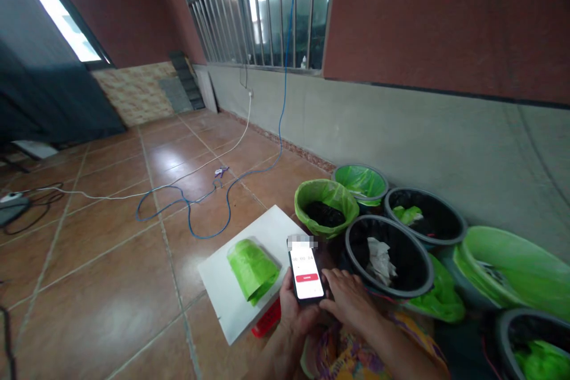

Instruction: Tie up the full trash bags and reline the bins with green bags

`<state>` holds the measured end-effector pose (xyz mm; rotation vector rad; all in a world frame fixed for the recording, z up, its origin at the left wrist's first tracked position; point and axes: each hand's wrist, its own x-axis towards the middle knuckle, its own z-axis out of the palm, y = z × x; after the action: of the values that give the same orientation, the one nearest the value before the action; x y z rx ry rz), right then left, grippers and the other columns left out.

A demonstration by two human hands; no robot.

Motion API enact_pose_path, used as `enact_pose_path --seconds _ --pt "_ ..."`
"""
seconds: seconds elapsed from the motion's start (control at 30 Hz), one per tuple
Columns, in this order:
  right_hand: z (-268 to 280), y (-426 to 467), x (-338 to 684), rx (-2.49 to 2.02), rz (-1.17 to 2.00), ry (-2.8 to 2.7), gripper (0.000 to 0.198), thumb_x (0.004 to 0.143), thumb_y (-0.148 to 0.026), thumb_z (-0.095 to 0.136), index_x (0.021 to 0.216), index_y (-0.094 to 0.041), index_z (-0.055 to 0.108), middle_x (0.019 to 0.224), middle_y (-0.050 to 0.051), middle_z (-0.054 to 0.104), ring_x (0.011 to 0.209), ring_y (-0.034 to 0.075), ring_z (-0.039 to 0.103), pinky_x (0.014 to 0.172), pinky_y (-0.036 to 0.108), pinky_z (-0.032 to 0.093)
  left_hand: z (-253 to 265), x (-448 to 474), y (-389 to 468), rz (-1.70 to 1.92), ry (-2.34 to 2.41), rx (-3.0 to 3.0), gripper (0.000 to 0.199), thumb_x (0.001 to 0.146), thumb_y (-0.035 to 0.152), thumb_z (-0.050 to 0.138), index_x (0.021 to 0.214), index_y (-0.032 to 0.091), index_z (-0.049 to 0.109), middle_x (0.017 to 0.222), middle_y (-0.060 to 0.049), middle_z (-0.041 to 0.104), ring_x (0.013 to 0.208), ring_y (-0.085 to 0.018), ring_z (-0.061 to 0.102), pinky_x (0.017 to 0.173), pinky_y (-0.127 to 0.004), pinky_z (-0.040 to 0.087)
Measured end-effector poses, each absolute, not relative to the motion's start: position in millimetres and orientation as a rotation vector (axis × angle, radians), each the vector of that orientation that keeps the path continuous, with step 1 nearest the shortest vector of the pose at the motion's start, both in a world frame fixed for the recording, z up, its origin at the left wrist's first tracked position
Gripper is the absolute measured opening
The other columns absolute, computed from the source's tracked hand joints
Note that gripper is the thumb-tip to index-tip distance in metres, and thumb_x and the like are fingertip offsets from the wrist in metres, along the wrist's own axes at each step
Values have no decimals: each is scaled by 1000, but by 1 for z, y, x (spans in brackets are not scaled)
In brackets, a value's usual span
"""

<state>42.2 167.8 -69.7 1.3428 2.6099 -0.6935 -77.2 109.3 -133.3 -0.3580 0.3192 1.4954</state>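
as we look down from the head camera, we have the phone before us, near the front edge of the white board and above our lap. our left hand holds it, the thumb along its left edge and the palm beneath its lower end. our right hand is at the phone's right side, fingers bent; we cannot tell whether it grips the edge or only rests there. the lit screen shows a row of digits and a red button.

on the board lies a folded green bag, and a red object shows below it. to our right we see the black-lined bin with crumpled white paper inside, and just beyond it a green-lined bin. further off, a blue cable loops across the tiled floor.
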Motion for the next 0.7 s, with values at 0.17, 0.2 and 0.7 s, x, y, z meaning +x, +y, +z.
enact_pose_path --seconds 0.17,0.2,0.7 --pt "-80 176 41 1327 -746 2545 62 69 -24 54 130 -15 52 129 13 57 117 30 48 98 44 31 -152 -75 112 1506 323 -442 46 82 50 57 102 11 69 101 -14 70 97 -29 63 93 -44 41" --pt "-83 177 40 1323 -750 2536 61 69 -24 55 129 -16 52 128 13 58 117 30 48 98 44 31 -154 -76 113 1505 328 -464 47 81 50 58 103 11 68 101 -15 70 97 -29 63 92 -44 41" --pt "-100 197 30 1300 -694 2603 54 70 -18 52 124 -18 56 126 13 60 119 30 51 100 46 33 -156 -78 127 1525 283 -441 50 84 53 51 100 9 71 100 -15 71 97 -28 63 97 -44 40"
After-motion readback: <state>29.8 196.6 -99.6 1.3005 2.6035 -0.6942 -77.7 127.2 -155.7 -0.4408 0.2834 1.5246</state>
